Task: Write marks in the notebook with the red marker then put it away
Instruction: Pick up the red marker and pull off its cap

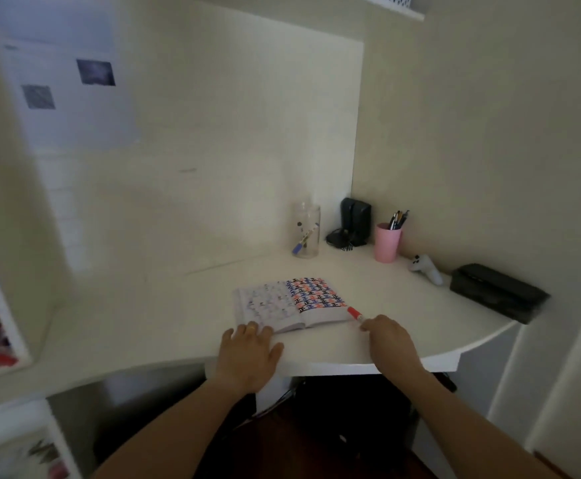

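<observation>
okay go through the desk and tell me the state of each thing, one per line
notebook: open, flat on desk
red marker: in right hand, cap end pointing at notebook
left hand: flat on desk, fingertips at notebook corner
glass jar: upright, marker inside
pink cup: upright, holding pens
black case: closed

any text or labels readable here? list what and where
Notebook: right page filled with rows of repeated red, blue and black marks resembling "正"; left page marks too faint to read.
Wall sheet: a small heading, too blurred to read.
Marker, jar, pink cup: no readable text.
</observation>
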`<state>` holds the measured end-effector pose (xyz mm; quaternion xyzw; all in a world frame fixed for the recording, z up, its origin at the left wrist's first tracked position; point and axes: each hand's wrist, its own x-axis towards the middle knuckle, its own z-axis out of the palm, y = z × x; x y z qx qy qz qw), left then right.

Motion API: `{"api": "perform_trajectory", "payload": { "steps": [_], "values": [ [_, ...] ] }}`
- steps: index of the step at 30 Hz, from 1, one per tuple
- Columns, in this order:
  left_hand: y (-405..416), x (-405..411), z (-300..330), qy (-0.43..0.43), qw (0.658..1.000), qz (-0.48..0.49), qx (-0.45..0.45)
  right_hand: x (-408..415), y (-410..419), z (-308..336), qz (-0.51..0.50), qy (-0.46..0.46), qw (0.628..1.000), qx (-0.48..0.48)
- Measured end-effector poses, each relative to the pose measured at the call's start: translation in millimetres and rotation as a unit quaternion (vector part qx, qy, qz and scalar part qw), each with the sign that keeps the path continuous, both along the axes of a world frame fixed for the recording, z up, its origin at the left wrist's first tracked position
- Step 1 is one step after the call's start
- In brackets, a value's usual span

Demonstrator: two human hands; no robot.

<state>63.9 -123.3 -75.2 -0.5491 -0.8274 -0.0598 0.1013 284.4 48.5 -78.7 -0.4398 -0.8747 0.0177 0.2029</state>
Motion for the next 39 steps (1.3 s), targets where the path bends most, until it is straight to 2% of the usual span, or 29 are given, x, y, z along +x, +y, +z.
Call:
{"api": "perform_trajectory", "payload": {
  "steps": [4,9,11,14,16,17,20,22,27,30,31,33,35,37,38,39],
  "values": [
    [27.1,-27.4,17.5,0.004,1.000,-0.017,0.013,-29.2,14.5,24.7,0.016,0.061,0.997,-0.038],
    [92.7,-72.4,22.5,-0.137,0.984,-0.094,0.068,-83.9,55.1,40.5,0.052,0.168,0.980,-0.094],
    [119.4,-85.4,24.0,-0.158,0.971,-0.146,0.101,-113.0,77.4,44.0,0.043,0.211,0.970,-0.116],
    [157.8,-102.7,24.0,-0.164,0.963,-0.192,0.098,-155.9,109.1,46.9,0.048,0.270,0.947,-0.165],
    [180.6,-113.1,21.3,-0.194,0.959,-0.176,0.108,-174.9,126.2,47.5,0.058,0.335,0.911,-0.233],
    [190.0,-118.2,17.4,-0.203,0.958,-0.166,0.121,-180.9,131.7,47.6,0.071,0.382,0.880,-0.272],
    [203.4,-129.2,5.4,-0.167,0.961,-0.147,0.167,-188.6,139.8,40.4,0.110,0.505,0.776,-0.360],
    [203.4,-127.9,2.2,-0.154,0.956,-0.159,0.193,-189.1,141.8,30.8,0.121,0.543,0.740,-0.379],
    [200.0,-113.5,7.9,-0.115,0.943,-0.210,0.231,-187.1,136.5,23.3,0.150,0.555,0.727,-0.376],
    [198.3,-110.5,5.6,-0.121,0.936,-0.225,0.241,-186.4,127.8,22.5,0.162,0.578,0.700,-0.386],
    [198.9,-110.5,4.3,-0.117,0.937,-0.229,0.237,-186.5,125.0,22.2,0.165,0.577,0.701,-0.386],
    [197.9,-108.4,5.1,-0.122,0.938,-0.241,0.217,-186.8,120.6,20.7,0.164,0.542,0.740,-0.364],
    [193.9,-105.0,3.8,-0.161,0.932,-0.253,0.202,-188.2,117.4,19.0,0.166,0.512,0.766,-0.351],
    [191.9,-98.9,6.2,-0.228,0.923,-0.248,0.186,-189.2,115.4,17.6,0.170,0.511,0.756,-0.371],
    [193.3,-97.9,8.2,-0.303,0.906,-0.237,0.178,-189.5,114.1,18.2,0.175,0.514,0.747,-0.383],
    [194.8,-98.5,10.1,-0.432,0.858,-0.225,0.164,-189.6,113.0,19.1,0.184,0.518,0.736,-0.395]
  ]
}}
